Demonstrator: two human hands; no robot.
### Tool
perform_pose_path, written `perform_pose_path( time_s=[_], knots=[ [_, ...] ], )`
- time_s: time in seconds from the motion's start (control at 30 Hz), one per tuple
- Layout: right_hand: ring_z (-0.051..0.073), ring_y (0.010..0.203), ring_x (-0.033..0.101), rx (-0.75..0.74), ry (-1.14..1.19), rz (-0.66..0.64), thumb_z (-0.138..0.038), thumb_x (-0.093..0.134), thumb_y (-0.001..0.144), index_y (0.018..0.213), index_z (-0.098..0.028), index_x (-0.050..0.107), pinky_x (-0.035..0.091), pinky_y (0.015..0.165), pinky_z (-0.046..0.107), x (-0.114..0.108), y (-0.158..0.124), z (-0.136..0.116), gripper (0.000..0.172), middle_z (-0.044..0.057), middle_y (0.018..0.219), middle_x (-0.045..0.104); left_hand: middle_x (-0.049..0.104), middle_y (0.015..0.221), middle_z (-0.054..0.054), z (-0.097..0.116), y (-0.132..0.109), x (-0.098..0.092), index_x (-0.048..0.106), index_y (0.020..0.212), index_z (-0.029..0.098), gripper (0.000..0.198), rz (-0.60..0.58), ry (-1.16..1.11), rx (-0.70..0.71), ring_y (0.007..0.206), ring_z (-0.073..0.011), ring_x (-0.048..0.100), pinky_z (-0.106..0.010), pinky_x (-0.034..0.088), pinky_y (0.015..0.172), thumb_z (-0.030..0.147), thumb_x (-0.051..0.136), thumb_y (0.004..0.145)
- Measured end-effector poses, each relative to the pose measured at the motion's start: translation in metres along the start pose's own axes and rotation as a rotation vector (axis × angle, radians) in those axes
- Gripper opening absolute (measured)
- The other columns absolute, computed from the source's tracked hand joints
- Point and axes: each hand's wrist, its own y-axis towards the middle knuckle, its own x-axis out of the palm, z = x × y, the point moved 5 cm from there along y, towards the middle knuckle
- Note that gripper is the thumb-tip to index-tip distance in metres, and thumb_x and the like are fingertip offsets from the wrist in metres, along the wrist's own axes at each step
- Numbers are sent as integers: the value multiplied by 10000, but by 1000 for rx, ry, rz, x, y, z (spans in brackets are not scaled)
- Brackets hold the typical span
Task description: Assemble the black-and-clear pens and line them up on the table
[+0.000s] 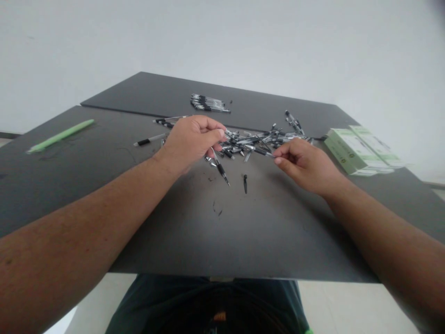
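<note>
A loose heap of black-and-silver pen parts (257,139) lies across the middle of the dark table (215,232). My left hand (191,139) is closed in a loose fist at the heap's left end, gripping a pen (219,168) whose tip points down toward me. My right hand (306,164) pinches a slim pen piece (262,151) at the heap's near edge, thumb and forefinger together. A small black pen part (245,183) lies alone on the table between my hands.
A neat row of finished pens (208,103) lies on the far table. A green pen-like object (60,136) rests at far left. Green-and-white boxes (361,149) sit at right. A single pen (150,139) lies left of my left hand.
</note>
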Motion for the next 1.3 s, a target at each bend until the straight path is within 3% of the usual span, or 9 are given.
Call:
perform_pose_path(
  time_s=[0.1, 0.27, 0.87, 1.3],
  knots=[
    [258, 825, 681, -3, 3, 11, -351, 713, 986, 1022, -262, 808, 543, 782, 407, -1, -1, -2, 135, 67, 931, 769, 861, 986, -111, -1, -5, 9, 802, 1103, 160, 179, -65, -105, -54, 764, -198, 795, -318, 639, 619, 205, 761, 934],
    [264, 833, 688, -11, 8, 7, -329, 722, 988, 1023, -268, 798, 540, 775, 408, -2, -1, -6, 103, 67, 943, 778, 853, 940, -91, 1, -10, 17, 780, 1059, 161, 141, -131, -94, -68, 768, -194, 812, -289, 633, 597, 194, 810, 925],
    [245, 795, 666, -52, 7, -2, -323, 718, 980, 1002, -263, 798, 525, 760, 391, 0, 0, -7, 101, 57, 918, 761, 873, 1042, -93, 2, -14, 22, 706, 1065, 173, 105, -132, -242, -151, 760, -151, 807, -229, 592, 574, 109, 711, 982],
    [259, 839, 691, -87, 25, -41, -299, 720, 988, 1016, -274, 795, 538, 804, 399, 5, -1, -12, 83, 60, 936, 768, 873, 932, -78, -6, -18, 37, 809, 1089, 160, 148, -254, -171, -80, 744, -174, 812, -242, 646, 571, 210, 855, 958]
  ],
)
